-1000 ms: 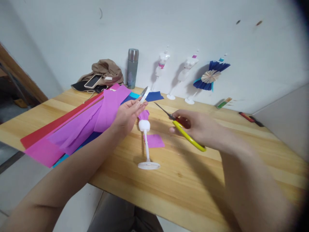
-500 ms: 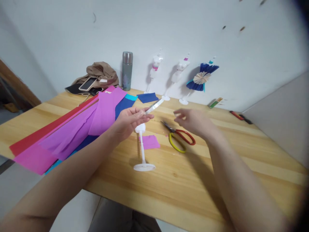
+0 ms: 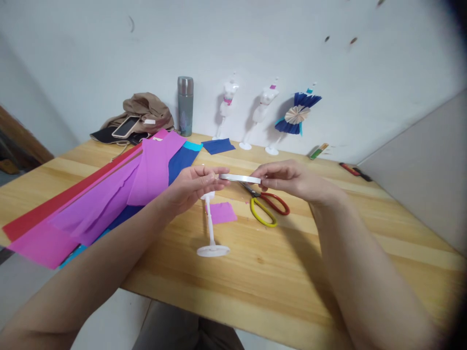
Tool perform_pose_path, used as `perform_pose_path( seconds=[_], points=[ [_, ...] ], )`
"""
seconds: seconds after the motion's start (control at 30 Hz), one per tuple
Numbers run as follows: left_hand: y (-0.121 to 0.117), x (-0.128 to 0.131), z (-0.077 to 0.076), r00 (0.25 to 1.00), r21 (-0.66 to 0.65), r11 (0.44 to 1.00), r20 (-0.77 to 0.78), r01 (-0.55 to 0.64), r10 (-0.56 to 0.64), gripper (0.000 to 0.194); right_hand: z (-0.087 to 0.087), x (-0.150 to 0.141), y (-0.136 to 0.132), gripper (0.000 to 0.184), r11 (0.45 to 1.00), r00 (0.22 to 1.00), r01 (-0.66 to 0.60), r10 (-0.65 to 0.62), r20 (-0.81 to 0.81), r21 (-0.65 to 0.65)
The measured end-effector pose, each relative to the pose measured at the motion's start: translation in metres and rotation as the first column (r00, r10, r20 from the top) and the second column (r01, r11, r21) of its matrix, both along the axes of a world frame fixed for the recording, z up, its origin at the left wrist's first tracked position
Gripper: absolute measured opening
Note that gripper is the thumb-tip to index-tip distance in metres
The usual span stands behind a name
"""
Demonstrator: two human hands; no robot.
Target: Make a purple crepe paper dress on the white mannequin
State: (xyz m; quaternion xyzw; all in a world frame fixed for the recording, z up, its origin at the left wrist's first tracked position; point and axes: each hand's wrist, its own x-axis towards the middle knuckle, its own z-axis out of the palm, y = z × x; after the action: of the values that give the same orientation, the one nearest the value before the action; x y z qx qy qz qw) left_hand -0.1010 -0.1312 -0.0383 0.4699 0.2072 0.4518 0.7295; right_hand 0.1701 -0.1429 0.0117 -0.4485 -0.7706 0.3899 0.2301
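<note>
A thin white roll of tape (image 3: 241,179) is held level above the table, seen edge-on. My left hand (image 3: 195,187) pinches its left side between thumb and fingers. My right hand (image 3: 288,179) is closed at its right side, thumb and fingertips against the edge. Below my left hand a small white mannequin stand (image 3: 210,223) rises from its round base, its upper part hidden behind the hand. A piece of purple crepe paper (image 3: 223,213) lies beside the stand. Scissors (image 3: 268,206) with one red and one yellow handle lie under the tape, blades partly covered.
Sheets of coloured crepe paper (image 3: 153,167) pile up at left. Behind stand a flask (image 3: 185,107), a bundled brown cloth (image 3: 149,109) with a phone (image 3: 126,126), and three small mannequins (image 3: 260,112) along the wall. A blue paper piece (image 3: 218,146) and a red-black tool (image 3: 355,171) lie farther back.
My right hand has moved left to the roll of tape and now grips its right side. The roll has turned from slanted to level. My view has shifted slightly right.
</note>
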Motion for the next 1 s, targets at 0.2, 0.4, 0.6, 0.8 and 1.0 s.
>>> perform_pose_path(
  seconds=[0.2, 0.4, 0.6, 0.8, 1.0],
  points=[
    [0.002, -0.001, 0.001, 0.997, -0.033, 0.999, -0.067, -0.031, 0.029, 0.03, -0.012, 0.022, 0.013, 0.037, 0.986, 0.981, 0.163, -0.167, 0.099, 0.048],
    [0.002, -0.001, 0.0, 0.989, -0.01, 0.998, -0.141, -0.056, 0.054, 0.031, -0.036, 0.036, 0.032, 0.018, 0.983, 0.895, 0.149, -0.18, 0.409, 0.105],
    [-0.004, 0.002, 0.002, 0.991, 0.001, 1.0, -0.13, -0.021, 0.021, 0.035, -0.023, 0.009, 0.019, 0.008, 0.936, 0.841, 0.271, -0.344, 0.418, 0.226],
    [-0.012, 0.005, 0.006, 0.992, 0.0, 0.998, -0.11, 0.068, -0.068, 0.035, -0.003, -0.062, -0.02, 0.015, 0.895, 0.993, 0.119, -0.117, -0.03, 0.431],
    [-0.013, 0.007, 0.004, 0.989, 0.016, 0.995, -0.111, 0.1, -0.097, 0.036, 0.0, -0.078, -0.033, 0.011, 0.871, 0.997, 0.075, -0.082, -0.006, 0.486]
  ],
)
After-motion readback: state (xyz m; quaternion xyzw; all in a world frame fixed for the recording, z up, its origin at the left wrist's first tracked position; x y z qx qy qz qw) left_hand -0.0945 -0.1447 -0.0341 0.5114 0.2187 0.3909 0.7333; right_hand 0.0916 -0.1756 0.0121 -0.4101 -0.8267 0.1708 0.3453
